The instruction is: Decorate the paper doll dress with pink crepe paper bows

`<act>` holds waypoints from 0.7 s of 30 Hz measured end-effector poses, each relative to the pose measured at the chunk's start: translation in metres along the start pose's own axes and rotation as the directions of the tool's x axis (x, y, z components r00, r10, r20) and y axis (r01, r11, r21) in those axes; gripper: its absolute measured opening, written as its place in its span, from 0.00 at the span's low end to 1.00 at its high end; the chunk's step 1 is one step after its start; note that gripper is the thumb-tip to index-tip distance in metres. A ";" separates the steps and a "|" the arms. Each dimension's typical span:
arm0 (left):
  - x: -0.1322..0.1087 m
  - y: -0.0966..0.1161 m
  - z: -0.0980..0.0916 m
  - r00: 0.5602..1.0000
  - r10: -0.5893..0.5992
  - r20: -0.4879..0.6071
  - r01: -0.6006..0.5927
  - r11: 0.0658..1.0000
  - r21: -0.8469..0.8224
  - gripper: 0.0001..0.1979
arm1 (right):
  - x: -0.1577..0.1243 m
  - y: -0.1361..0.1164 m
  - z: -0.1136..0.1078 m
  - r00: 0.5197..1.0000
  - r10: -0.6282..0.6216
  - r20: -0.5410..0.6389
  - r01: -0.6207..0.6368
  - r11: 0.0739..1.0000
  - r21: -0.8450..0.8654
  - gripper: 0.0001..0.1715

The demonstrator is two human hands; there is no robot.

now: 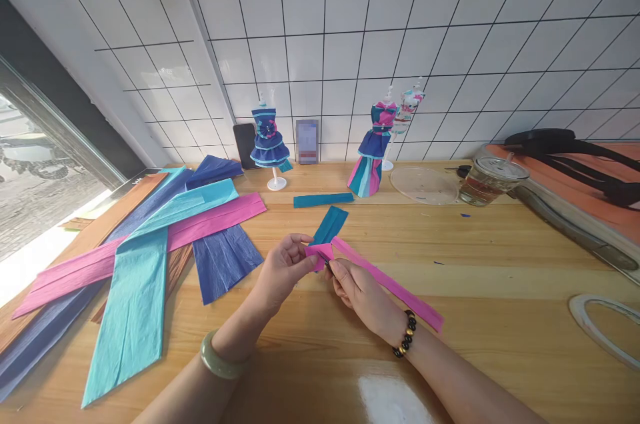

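Over the middle of the wooden table, my left hand [286, 271] pinches a small folded piece of pink crepe paper [319, 252]. My right hand [353, 283] is closed around a small dark tool [328, 267], mostly hidden by the fingers, its tip against the pink piece. Just beyond my fingers lies a teal crepe paper strip [330, 224], with a second teal strip [323, 200] farther back. A long pink strip [395, 287] runs diagonally from the pink piece past my right wrist.
Overlapping crepe paper sheets [140, 304] cover the left side. At the back stand a blue paper dress on a stand [270, 141], a multicoloured dress [375, 151], a phone [307, 142] and a clear lid [424, 185]. A lidded drink cup [493, 181] and a white ring [580, 311] are at right.
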State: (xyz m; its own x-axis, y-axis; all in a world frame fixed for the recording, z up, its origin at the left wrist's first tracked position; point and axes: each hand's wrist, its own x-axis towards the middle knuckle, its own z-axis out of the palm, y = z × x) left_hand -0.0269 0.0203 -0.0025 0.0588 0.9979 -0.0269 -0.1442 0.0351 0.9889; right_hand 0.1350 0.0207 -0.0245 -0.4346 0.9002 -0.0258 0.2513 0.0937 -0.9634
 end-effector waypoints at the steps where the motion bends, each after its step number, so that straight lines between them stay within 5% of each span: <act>1: 0.000 -0.001 0.000 1.000 0.003 0.003 -0.003 1.000 0.000 0.16 | 0.000 0.000 0.000 1.000 0.000 0.000 0.000 1.000 0.000 0.25; 21: 0.000 0.000 0.000 1.000 0.002 0.016 -0.003 1.000 0.026 0.17 | 0.001 0.001 0.000 1.000 -0.016 0.023 0.016 1.000 0.003 0.24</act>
State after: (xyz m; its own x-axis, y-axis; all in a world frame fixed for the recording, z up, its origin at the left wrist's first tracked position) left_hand -0.0267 0.0198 -0.0024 0.0743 0.9970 -0.0224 -0.1188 0.0312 0.9924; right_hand 0.1353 0.0214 -0.0251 -0.4586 0.8885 -0.0169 0.2420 0.1066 -0.9644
